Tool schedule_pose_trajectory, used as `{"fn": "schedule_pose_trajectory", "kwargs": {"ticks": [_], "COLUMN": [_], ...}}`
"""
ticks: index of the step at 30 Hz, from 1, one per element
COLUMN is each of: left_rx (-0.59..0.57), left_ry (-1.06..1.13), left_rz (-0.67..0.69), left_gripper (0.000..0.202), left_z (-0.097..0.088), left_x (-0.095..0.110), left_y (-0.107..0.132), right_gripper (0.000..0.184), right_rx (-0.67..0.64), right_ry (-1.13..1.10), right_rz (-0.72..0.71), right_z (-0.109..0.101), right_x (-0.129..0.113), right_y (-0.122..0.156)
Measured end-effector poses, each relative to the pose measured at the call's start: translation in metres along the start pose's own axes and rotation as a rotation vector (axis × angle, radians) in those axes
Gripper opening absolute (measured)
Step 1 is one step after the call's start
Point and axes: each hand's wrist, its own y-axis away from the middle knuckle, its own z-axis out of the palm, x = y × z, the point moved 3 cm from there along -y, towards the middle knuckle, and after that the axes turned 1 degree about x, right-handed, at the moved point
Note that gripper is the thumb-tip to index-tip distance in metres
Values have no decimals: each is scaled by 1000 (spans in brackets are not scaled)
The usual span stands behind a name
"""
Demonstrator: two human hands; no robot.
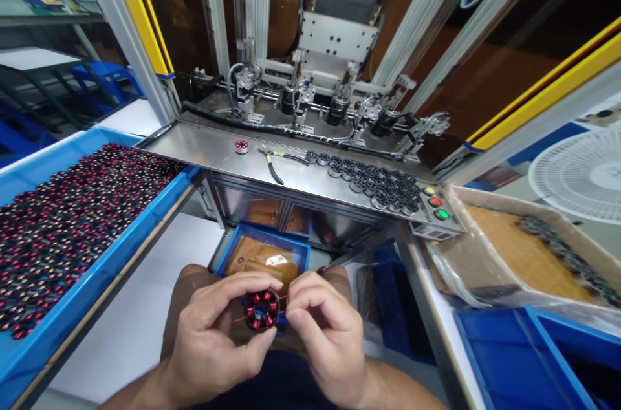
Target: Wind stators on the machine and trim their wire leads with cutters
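A motor stator (pixel 262 310) with red copper windings and a black rim is held over my lap. My left hand (pixel 213 329) grips it at the rim between thumb and fingers. Thin red wire ends (pixel 283 298) stick out from its sides. Close by on the right, my right hand (pixel 332 329) has its thumb and forefinger pinched at the wire on that side. Its fingertips are at the wire, beside the stator rather than around it.
On the steel ledge (pixel 208 145) lie a wound stator (pixel 241 147), cutting pliers (pixel 274 167) and many bare stator cores (pixel 383 183). Left stands a blue tray (pixel 116 242) full of wound stators. A winding machine (pixel 334 99) is behind; push buttons (pixel 435 202) and a lined carton (pixel 524 248) are right.
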Motion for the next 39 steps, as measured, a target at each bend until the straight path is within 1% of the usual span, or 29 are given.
{"fn": "schedule_pose_trajectory", "kwargs": {"ticks": [2,5,8,11,15,18,19,21,25,26,29,31,33,35,37,39], "left_rx": [-7,-31,-32,-16,50,66,59,23,-61,-79,-130,-161,-208,-260,-282,-268], "left_ry": [45,123,151,114,-10,-6,22,119,383,440,581,645,676,708,753,798], "left_rz": [-35,-81,-86,-72,-29,-20,-44,-132,-356,-403,-509,-535,-541,-560,-598,-608], "left_gripper": [51,51,51,49,52,54,53,50,42,41,40,39,37,35,36,39], "left_z": [1,2,2,3,3,4,4,3,5,6,10,12,13,14,15,16], "left_x": [1,2,3,3,1,3,3,3,-2,-4,-8,-9,-8,-8,-8,-9], "left_y": [-1,-5,-7,-6,-1,-1,-1,-2,0,2,6,5,2,-2,-4,-5], "right_gripper": [9,21,20,17,19,18,17,15,34,35,25,20,19,13,8,12], "right_rx": [-44,-89,-109,-70,17,-1,-21,-59,-183,-227,-329,-361,-365,-334,-259,-185], "right_ry": [16,59,83,93,51,9,4,15,83,94,104,111,131,165,222,302], "right_rz": [-27,-78,-121,-126,-124,-173,-196,-239,-316,-347,-444,-491,-527,-566,-618,-685], "right_z": [-2,-6,-6,-3,4,6,5,0,-11,-13,-12,-10,-8,-9,-13,-15], "right_x": [0,0,-3,-5,-6,-6,-6,-7,-9,-11,-18,-21,-22,-21,-20,-19], "right_y": [0,-4,-8,-6,4,6,5,0,-18,-22,-34,-38,-38,-34,-25,-15]}}
